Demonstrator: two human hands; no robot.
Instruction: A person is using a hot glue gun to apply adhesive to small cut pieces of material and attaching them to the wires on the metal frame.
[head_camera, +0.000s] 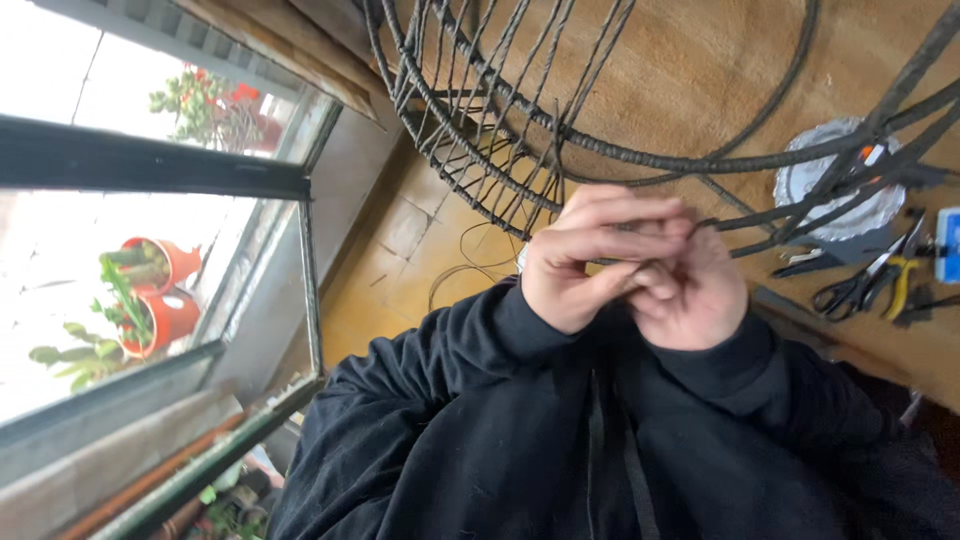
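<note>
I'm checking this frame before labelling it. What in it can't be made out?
Head view, the only one:
- Where the cord is pinched: hidden between the left hand and right hand, which overlap.
- Wire basket frame: cut off by the top edge.
- Tools on the mat at right: too small and crossed by frame bars.
- Blue item: cut by the right edge.

My left hand and right hand are pressed together, fingers pinching a thin dark wire strand of the round black woven wire frame. Black-handled scissors and a crinkled silver foil dish lie on the brown floor to my right.
</note>
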